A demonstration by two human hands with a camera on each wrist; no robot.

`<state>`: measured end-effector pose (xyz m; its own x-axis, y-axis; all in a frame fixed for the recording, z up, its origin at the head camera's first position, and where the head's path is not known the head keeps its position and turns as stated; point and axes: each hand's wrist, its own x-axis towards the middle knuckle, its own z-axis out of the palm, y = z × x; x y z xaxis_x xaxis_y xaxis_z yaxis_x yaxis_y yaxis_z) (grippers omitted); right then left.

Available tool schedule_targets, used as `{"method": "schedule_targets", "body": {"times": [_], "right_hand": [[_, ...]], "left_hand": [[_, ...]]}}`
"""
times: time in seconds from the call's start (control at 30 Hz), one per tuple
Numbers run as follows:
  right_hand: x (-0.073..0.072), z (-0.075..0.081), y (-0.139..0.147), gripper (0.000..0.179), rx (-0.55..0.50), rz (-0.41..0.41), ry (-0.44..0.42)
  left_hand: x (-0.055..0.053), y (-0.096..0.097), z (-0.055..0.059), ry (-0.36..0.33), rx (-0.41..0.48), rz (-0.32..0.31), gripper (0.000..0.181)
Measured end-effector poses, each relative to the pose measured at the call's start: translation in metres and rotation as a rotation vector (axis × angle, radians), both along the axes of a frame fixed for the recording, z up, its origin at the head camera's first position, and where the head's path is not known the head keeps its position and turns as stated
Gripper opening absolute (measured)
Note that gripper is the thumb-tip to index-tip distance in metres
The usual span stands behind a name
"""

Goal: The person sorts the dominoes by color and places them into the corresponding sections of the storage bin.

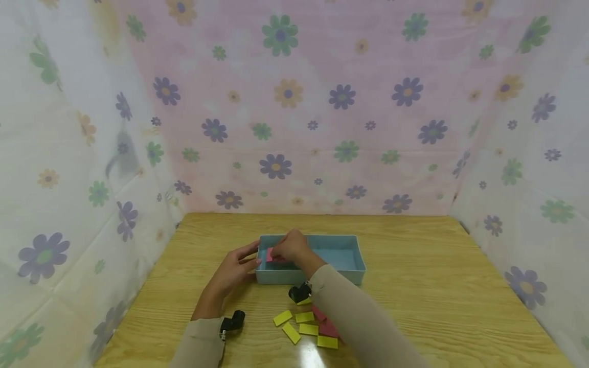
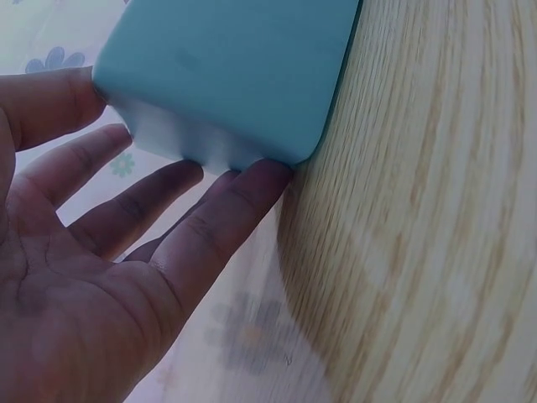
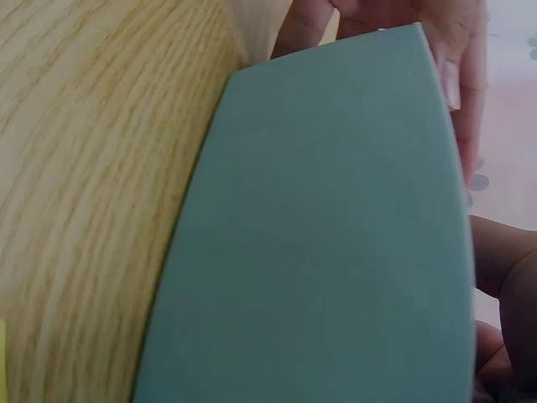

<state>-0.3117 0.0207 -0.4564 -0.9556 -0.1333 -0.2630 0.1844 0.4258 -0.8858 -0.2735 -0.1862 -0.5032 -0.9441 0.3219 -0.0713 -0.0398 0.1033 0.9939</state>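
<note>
A light blue rectangular box [image 1: 281, 277] stands on the table. Against its left end lies my left hand [image 1: 233, 270]; in the left wrist view its extended fingertips touch the end wall, with the thumb at a corner by the rim. My right hand [image 1: 293, 247] reaches over the front wall into the left part of the box. Its fingers pinch a pink rectangular tile [image 1: 269, 254] near the left end inside. In the right wrist view the front wall [image 3: 310, 227] hides the tile and most of the right fingers.
Several yellow tiles [image 1: 309, 329] lie scattered on the wooden table [image 1: 428, 306] in front of the box. Beside them are pink tiles [image 1: 327, 328], partly covered by the right sleeve [image 1: 354, 317]. Flowered cloth [image 1: 317, 102] encloses the table at the back and sides.
</note>
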Motion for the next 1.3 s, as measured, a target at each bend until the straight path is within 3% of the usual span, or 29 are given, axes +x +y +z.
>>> {"method": "schedule_targets", "body": {"times": [0.27,0.53,1.3], "right_hand": [[-0.001,-0.006,-0.003,0.008,0.021,0.002,0.001],[0.001,-0.012,-0.001,0.012,0.188,-0.004,0.062],[0.000,-0.016,-0.020,0.016,0.262,0.008,0.106]], "left_hand": [[-0.003,0.003,-0.002,0.010,0.028,-0.021,0.059],[-0.004,0.009,-0.005,-0.001,0.043,-0.052,0.059],[-0.001,-0.001,0.000,-0.013,0.040,-0.018,0.060]]}}
